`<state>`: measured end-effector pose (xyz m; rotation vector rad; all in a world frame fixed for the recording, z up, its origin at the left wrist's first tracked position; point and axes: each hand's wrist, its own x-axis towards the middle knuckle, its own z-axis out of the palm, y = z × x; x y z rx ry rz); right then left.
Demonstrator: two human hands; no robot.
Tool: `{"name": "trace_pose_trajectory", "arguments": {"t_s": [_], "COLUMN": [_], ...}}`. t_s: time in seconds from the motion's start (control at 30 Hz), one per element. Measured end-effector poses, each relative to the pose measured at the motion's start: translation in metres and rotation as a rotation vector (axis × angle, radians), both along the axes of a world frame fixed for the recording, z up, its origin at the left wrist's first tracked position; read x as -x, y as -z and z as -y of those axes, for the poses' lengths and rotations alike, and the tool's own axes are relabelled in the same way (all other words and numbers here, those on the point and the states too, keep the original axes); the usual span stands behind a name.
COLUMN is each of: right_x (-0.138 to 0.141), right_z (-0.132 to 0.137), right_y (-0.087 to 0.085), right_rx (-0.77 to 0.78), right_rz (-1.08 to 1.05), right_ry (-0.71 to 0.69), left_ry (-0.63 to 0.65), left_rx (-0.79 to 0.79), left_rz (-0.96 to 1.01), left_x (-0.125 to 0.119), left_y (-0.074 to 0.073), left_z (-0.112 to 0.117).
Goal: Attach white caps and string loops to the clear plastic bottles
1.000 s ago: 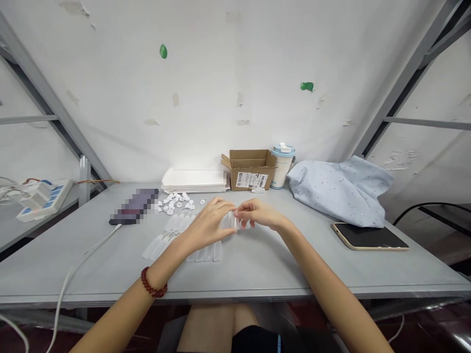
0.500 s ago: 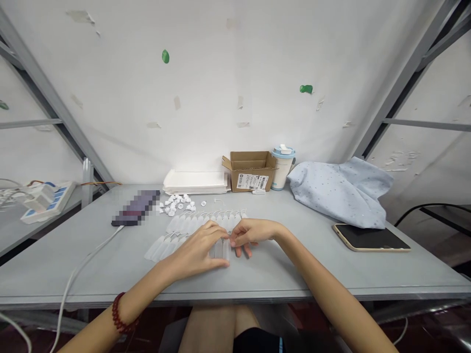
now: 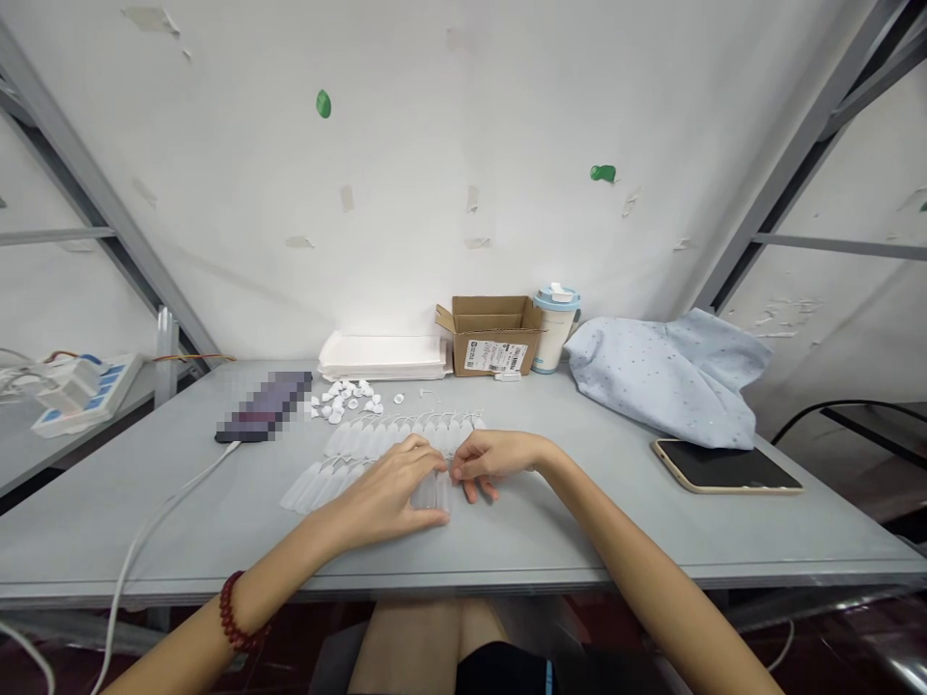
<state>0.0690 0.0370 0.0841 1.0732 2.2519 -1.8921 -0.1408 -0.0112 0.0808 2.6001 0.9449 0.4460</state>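
My left hand (image 3: 395,487) lies over the right part of the front row of translucent white plastic sleeves (image 3: 313,485), touching them. Its thumb and fingers are apart, with a few sleeves showing between them. My right hand (image 3: 496,458) is at that row's right end, thumb and index finger pinched together beside the last sleeve (image 3: 444,490). What they pinch is too small to make out; the other fingers curl beneath. Behind runs a second row of sleeves (image 3: 362,440), each with a thin pale loop at its top. Small white caps (image 3: 346,398) lie in a loose pile behind it.
At the back are a white paper stack (image 3: 383,357), an open cardboard box (image 3: 496,338) and a lidded cup (image 3: 554,333). Light blue cloth (image 3: 666,376) partly covers a phone (image 3: 728,467) at right. A blurred dark device (image 3: 265,410) with a white cable (image 3: 155,526) sits left.
The view has shifted slightly. Both hands stay at the right end of the front row in nearly the same pose; no sleeve has visibly moved.
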Motion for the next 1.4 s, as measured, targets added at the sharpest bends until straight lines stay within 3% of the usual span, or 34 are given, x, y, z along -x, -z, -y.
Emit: {"name": "trace_pose_trajectory", "arguments": {"t_s": [0.5, 0.7, 0.9, 1.03, 1.1, 1.2, 1.4], "right_x": [0.0, -0.009, -0.033, -0.045, -0.051, -0.06, -0.071], "right_z": [-0.002, -0.003, -0.017, -0.039, -0.048, -0.055, -0.058], "right_y": [0.005, -0.006, -0.013, 0.004, 0.014, 0.023, 0.033], "right_rx": [-0.007, -0.064, -0.37, -0.793, -1.013, -1.197, -1.216], "right_rz": [-0.024, -0.043, -0.171, 0.04, 0.21, 0.432, 0.653], "right_ry": [-0.018, 0.054, 0.472, 0.736, 0.777, 0.769, 0.684], "left_ry": [0.001, -0.007, -0.157, -0.263, -0.296, -0.33, -0.329], "left_rx": [-0.033, -0.065, -0.13, -0.174, -0.204, -0.231, -0.085], "left_rz": [-0.042, 0.015, 0.096, 0.088, 0.06, -0.007, -0.115], "left_x": [-0.002, 0.001, 0.001, -0.004, -0.006, -0.01, -0.019], "left_y": [-0.005, -0.013, -0.02, -0.015, -0.01, 0.0, 0.008], "left_z": [0.001, -0.004, -0.034, -0.072, -0.091, -0.117, -0.146]}}
